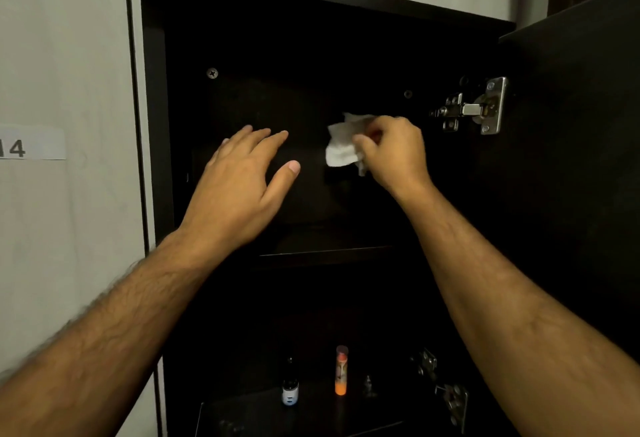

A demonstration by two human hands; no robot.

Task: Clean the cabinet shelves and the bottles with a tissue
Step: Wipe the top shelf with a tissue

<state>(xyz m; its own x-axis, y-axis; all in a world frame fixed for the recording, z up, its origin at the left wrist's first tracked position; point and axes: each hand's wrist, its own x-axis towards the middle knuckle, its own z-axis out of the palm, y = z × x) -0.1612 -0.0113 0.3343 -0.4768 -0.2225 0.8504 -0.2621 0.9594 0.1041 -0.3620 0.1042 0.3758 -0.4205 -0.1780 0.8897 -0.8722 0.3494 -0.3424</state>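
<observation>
Both hands reach into the upper compartment of a dark cabinet (156,124) whose door (571,124) stands open to the right. The right hand (391,149) grips a crumpled white tissue (343,145), fingers and thumb curled round it, in front of the dark back panel (277,55); whether the tissue touches the panel cannot be told. The left hand (239,183) is spread, fingers straight and thumb out, holding nothing, just left of the tissue and apart from it. Below the hands runs a dark shelf (325,251). On the lower shelf (277,412) stand three bottles: a small dark dropper bottle with a pale label (290,388), a slim tube with orange liquid at its base (341,370), and a tiny dark bottle (368,384), too dim to make out. A metal hinge (474,109) sits at the upper right, another hinge (446,391) lower down. On the pale wall (62,55) at left is a label (31,142) ending in "4".
</observation>
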